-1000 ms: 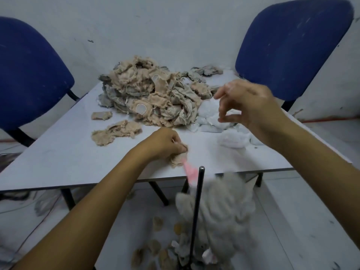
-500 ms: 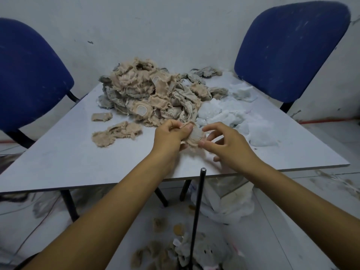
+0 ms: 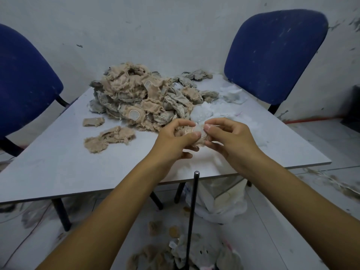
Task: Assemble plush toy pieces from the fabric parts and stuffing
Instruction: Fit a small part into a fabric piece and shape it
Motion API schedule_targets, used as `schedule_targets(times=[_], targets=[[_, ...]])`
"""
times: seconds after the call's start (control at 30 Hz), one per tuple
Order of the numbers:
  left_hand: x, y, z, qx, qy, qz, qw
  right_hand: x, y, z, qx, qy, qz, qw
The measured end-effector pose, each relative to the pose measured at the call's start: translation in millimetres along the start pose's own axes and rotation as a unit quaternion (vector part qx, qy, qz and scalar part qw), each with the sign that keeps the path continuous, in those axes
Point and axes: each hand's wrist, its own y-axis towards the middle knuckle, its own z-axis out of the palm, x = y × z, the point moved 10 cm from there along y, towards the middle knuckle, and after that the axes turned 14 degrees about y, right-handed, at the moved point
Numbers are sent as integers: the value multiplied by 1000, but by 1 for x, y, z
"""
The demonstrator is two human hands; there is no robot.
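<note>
L hand (image 3: 175,138) and R hand (image 3: 231,136) both pinching one small tan fabric piece (image 3: 191,132) w/ white stuffing at its mouth, grip tight, just above tabletop (image 3: 58,162). Risk: stuffing popping back out if thumbs are easing; seam fraying.

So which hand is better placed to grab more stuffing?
Probably the right hand: the white stuffing lies just beyond its fingers, on its side. The left hand grips the small fabric piece, which both pinch.

No text, label or number can be read anywhere.
</note>
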Motion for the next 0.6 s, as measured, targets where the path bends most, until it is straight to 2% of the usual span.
schedule_targets(times=[0.23,0.3,0.47,0.6], targets=[[5,-7,2,34,-42,-16,998,-15,-17,5,14,-14,86,996],[7,-10,4,37,-54,-25,998,-20,-24,12,53,-4,113,992],[8,-11,14,56,-115,-39,991,-25,-47,36,209,14,166,964],[13,-6,25,75,-120,-53,988,-22,-45,35,214,61,151,963]])
